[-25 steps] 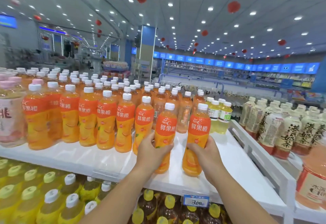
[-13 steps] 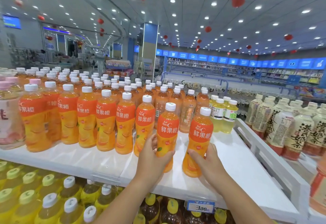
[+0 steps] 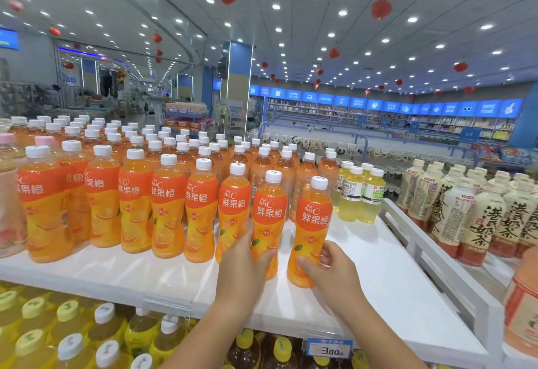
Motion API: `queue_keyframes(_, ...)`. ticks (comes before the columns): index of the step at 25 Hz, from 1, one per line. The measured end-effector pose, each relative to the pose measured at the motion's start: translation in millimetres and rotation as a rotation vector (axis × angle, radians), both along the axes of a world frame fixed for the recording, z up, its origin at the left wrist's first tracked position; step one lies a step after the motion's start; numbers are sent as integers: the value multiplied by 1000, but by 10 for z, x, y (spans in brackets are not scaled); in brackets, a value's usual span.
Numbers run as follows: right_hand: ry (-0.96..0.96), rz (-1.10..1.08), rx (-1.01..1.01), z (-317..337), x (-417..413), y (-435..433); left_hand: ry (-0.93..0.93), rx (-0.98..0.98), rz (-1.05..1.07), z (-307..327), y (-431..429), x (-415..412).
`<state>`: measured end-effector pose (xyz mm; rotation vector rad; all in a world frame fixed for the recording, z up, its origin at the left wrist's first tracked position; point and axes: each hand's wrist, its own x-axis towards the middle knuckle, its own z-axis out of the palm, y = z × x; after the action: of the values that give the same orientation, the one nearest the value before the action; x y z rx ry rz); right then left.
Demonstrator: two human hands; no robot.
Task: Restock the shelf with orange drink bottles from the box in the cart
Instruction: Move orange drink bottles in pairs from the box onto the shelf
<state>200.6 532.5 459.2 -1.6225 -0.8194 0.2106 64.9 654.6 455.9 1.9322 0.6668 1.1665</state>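
White shelf, orange bottles crowding its left side and back, pale yellow bottles at the back right. Near the front edge, the left hand wraps one upright bottle; the right hand curls fingers around its neighbour.

My bare left forearm and bare right forearm show uncovered up to the picture's bottom edge. My left grip and right grip are bare hands; the fingernails are short and plain.
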Motion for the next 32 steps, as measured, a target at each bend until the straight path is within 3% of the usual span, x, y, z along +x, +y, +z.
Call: queue_keyframes(32, 38, 10, 32, -18, 20, 307, 170, 125, 76, 54, 163, 133)
